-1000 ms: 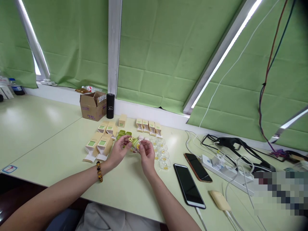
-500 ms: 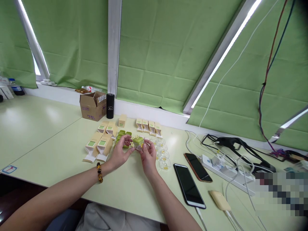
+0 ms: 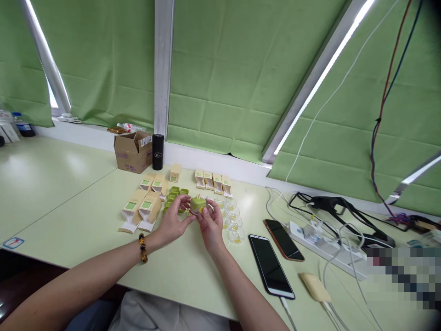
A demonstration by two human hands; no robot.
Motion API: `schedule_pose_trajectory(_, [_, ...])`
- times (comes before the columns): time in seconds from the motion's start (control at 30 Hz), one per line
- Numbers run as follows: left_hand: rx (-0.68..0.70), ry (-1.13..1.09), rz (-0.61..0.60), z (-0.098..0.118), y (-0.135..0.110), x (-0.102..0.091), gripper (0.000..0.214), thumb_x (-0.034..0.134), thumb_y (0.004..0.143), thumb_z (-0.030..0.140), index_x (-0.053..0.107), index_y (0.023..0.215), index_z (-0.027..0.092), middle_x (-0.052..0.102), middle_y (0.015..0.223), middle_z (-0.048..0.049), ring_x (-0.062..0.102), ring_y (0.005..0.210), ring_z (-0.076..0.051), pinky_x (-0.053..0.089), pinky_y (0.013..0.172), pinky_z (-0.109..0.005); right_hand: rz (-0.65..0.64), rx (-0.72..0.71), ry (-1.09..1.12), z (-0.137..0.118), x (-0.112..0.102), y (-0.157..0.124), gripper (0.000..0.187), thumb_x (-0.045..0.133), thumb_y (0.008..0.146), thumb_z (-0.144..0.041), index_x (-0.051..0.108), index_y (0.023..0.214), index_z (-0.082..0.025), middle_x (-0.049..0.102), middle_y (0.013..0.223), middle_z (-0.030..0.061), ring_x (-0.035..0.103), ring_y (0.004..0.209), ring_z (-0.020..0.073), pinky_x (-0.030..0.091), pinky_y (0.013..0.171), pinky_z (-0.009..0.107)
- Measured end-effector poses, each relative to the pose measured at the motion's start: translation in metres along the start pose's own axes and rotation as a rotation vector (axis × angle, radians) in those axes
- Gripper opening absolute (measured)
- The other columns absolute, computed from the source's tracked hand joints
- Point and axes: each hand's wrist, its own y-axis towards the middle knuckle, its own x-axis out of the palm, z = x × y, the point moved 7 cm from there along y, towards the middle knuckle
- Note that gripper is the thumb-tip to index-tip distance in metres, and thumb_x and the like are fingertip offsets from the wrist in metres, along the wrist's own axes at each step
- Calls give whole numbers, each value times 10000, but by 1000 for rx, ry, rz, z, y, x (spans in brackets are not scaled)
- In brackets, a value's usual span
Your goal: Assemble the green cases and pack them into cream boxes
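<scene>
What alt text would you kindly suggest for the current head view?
The right hand holds a small, green-topped clear container, the left hand close beside it, over a pale table. Around them are green pieces, clear pieces and cartons; two phones lie further right.

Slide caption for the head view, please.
Right hand holds a green-topped cup, left hand beside it, clear cups and cartons on the table.

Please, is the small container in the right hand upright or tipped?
The container is upright: its green lid is on top, its clear body below.
</scene>
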Motion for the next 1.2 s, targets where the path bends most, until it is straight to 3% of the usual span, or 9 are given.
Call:
schedule_pose_trajectory(0.27, [13,0,-56,-1,1,3,485,728,950,341,562,1403,291,630,1369,-104,633,1176,-255,516,1041,-423,-69,-58,-127,-3,4,-4,502,800,878,-464,593,1318,-340,613,1228,50,694,981,189,621,904,396])
schedule_pose_trajectory(0.63, [-10,-53,-94,-8,2,5,471,676,993,415,535,1423,283,612,1393,-112,629,1173,-250,525,1060,-427,-91,-124,-275,-10,2,-1,428,801,882,-424,679,1271,-293,642,1237,64,677,1056,216,585,983,392])
schedule_pose_trajectory(0.97, [5,82,0,-4,4,-2,435,697,971,358,578,1380,271,663,1292,-92,640,1091,-230,559,980,-407,-175,-92,-278,-8,11,-8,687,809,874,-445,567,1497,-291,597,1510,108,635,1305,300,589,1057,452])
schedule_pose_trajectory(1.07, [42,203,37,0,2,-6,380,736,935,320,640,1300,279,684,1208,-59,632,1028,-212,562,930,-375,-168,-74,-315,-5,11,-8,689,817,866,-458,573,1486,-285,589,1519,104,658,1253,292,617,991,418])
schedule_pose_trajectory(1.2, [129,272,50,5,0,-7,346,750,916,263,673,1252,290,680,1177,-38,635,990,-194,569,910,-351,-159,-15,-290,2,11,-6,655,838,848,-455,594,1423,-258,692,1357,98,715,1103,253,621,945,391])
